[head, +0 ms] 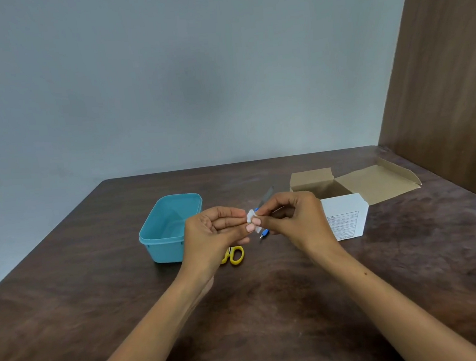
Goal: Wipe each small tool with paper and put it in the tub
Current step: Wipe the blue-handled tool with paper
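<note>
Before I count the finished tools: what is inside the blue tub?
The blue tub shows only bare floor; the left hand covers its near right corner, so that part stays unseen.
</note>
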